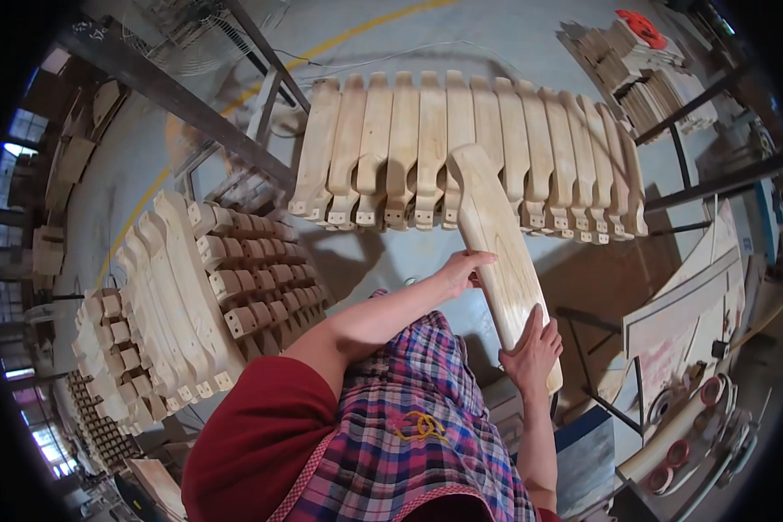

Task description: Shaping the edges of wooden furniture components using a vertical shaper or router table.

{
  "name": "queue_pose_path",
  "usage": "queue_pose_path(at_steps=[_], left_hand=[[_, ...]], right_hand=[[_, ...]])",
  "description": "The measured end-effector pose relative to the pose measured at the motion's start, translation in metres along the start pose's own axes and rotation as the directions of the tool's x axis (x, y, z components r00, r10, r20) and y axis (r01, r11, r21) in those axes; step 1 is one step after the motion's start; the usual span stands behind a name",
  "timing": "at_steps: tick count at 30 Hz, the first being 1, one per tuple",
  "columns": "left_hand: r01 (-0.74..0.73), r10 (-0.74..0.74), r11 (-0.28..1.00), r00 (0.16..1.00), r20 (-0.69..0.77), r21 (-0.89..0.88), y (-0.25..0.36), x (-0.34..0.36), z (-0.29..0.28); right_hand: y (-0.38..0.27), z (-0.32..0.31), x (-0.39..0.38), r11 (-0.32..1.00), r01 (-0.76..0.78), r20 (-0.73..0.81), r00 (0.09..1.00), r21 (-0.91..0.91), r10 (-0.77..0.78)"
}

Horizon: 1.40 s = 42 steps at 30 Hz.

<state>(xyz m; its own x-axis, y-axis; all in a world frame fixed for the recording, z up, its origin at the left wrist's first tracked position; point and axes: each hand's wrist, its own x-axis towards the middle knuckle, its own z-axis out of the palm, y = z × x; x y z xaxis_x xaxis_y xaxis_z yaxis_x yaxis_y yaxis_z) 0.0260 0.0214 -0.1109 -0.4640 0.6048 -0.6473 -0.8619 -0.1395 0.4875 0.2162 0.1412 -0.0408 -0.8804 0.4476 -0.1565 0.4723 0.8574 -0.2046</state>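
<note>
Wooden piece [503, 235], one: pale, long, narrowed near its rounded far end. We have it aslant in front of our plaid apron [400, 409], its far end overlapping a row of similar pieces [426, 130] in view; whether it touches them, we cannot tell.

Left hand [461, 271], one: at the piece's left edge, thumb on the upper face, fingers curled at the edge, pinching the wood between them.

Right hand [532, 355], one: laid over the near part of the upper face, thumb spread away from the fingers; whether these grip the far edge, we cannot tell.

Row of similar pieces: ranged side by side beyond our hands, pairs of small dark holes in their near ends.

Stack of wooden parts [170, 300], at our left: pale curved lengths beside tiers of blocky ends.

Dark metal frame [178, 104], upper left.

Yellow floor line [370, 32], beyond the frame.
</note>
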Motion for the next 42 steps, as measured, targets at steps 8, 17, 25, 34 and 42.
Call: queue_pose_path(at_steps=[8, 17, 25, 34, 42], left_hand=[[-0.206, 0.193, 0.975, 0.97, -0.145, -0.082, 0.046, 0.009, -0.043], [-0.4, 0.442, 0.889, 0.878, -0.185, 0.224, 0.088, -0.015, -0.006], [-0.435, 0.698, -0.141, 0.593, 0.401, 0.889, 0.115, -0.047, 0.054], [-0.264, 0.365, -0.833, 0.399, 0.841, 0.487, 0.136, -0.037, 0.005], [-0.283, 0.561, -0.71, 0.328, 0.76, 0.645, 0.189, -0.067, -0.022]], right_hand=[[-0.041, 0.006, 0.071, 0.97, 0.242, -0.064, 0.969, 0.03, -0.24], [-0.039, -0.032, 0.12, 0.873, 0.238, 0.024, 0.961, 0.426, -0.274], [0.019, -0.102, 0.215, -0.006, -0.663, 0.564, 0.642, 0.749, -0.518], [-0.033, -0.135, 0.212, 0.376, -0.653, 0.748, 0.504, 0.657, -0.431], [-0.078, -0.05, 0.22, 0.12, -0.524, 0.518, 0.735, 0.843, -0.438]])
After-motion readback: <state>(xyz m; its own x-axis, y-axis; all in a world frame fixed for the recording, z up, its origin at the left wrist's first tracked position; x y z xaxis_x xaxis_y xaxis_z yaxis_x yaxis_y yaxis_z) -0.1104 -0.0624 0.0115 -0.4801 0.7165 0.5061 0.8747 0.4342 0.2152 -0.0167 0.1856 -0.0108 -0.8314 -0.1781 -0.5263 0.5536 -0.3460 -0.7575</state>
